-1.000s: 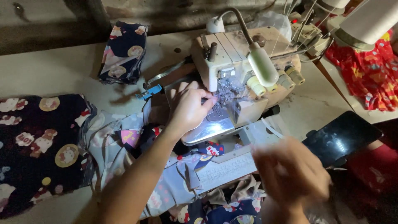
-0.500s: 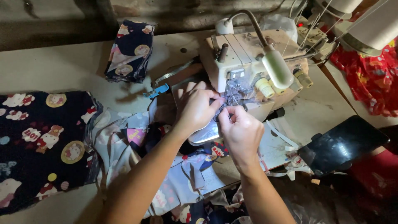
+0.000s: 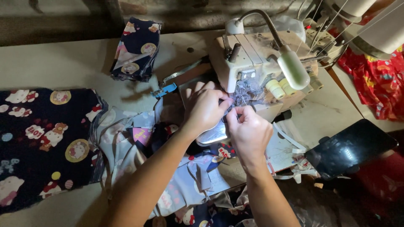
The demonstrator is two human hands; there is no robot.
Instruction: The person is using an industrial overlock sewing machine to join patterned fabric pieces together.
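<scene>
1. Left hand (image 3: 205,110): laid at the needle area of the sewing machine (image 3: 252,63), fingers curled and pinched toward the threads (image 3: 243,90).
2. Right hand (image 3: 249,131): set just beside the left, thumb and forefinger pinched; whether a thread is actually grasped cannot be told.
3. Printed fabric (image 3: 168,138): spread beneath both wrists.
4. Dark patterned cloth (image 3: 42,138): laid well left of the hands.
5. Folded fabric piece (image 3: 135,50): placed beyond the left hand.
6. Lamp (image 3: 290,67): hung above the right hand.
</scene>
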